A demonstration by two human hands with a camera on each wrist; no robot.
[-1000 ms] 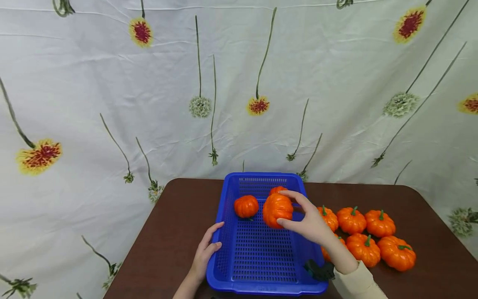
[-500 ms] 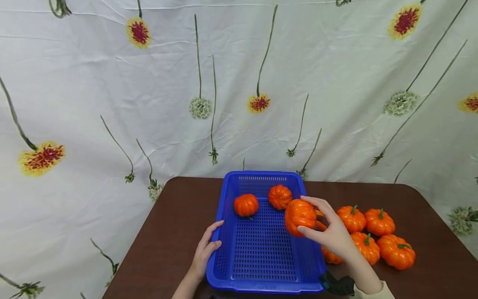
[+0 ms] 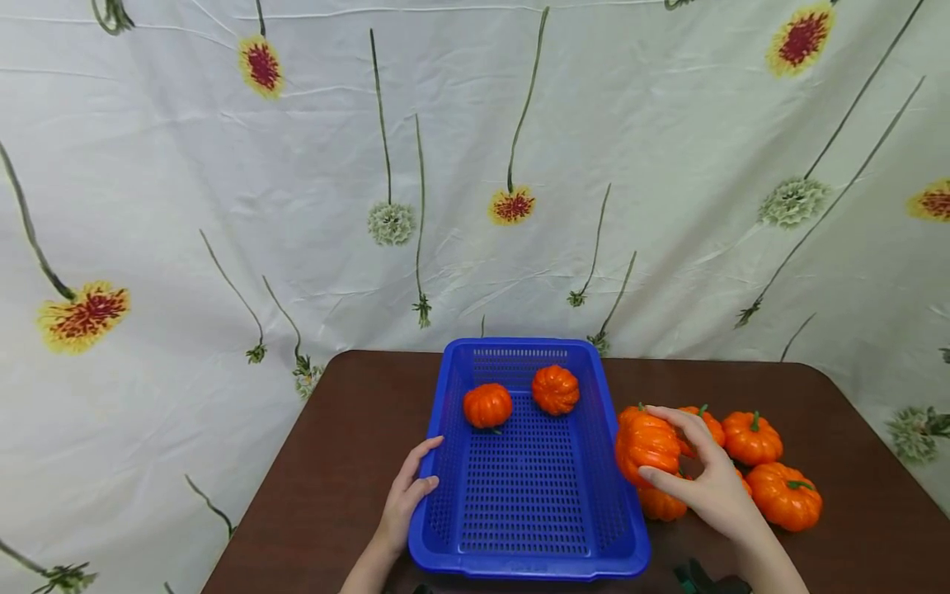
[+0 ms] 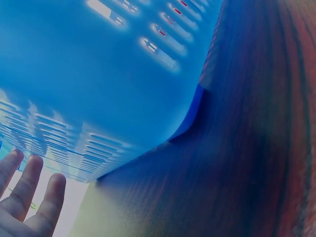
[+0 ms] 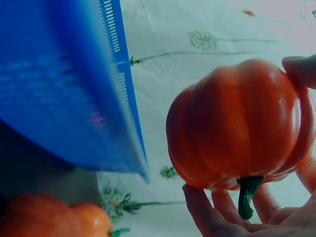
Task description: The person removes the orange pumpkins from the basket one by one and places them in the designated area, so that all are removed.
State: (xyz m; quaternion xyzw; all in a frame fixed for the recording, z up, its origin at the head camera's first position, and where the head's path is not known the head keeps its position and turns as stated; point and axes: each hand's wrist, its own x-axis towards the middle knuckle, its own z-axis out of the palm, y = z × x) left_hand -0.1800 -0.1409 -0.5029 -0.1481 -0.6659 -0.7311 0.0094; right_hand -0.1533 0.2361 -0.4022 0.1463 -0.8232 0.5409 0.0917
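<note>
My right hand point(image 3: 705, 478) pinches a glossy orange pumpkin point(image 3: 644, 445) between thumb and fingers, over the blue basket's right rim. Its dark green stem shows in the right wrist view, where the pumpkin point(image 5: 237, 123) fills the hand. With fingers fairly straight, my left hand point(image 3: 404, 499) rests against the left side of the blue perforated basket point(image 3: 529, 569). In the left wrist view, fingertips point(image 4: 33, 165) show beside the slotted basket wall point(image 4: 98, 98). Inside the basket lie two pumpkins, one at the left point(image 3: 487, 405) and another at the back right point(image 3: 555, 389).
Right of the basket, several more pumpkins sit on the brown table point(image 3: 319, 478), including one at the front right point(image 3: 785, 497) and one behind it point(image 3: 753, 439). The right hand partly covers the group. A white flower-print cloth point(image 3: 334, 165) hangs behind the table.
My right hand has carried the pumpkin rightward from above the basket's interior to its right rim, uncovering the back-right pumpkin inside. My left hand stays at the basket's left side.
</note>
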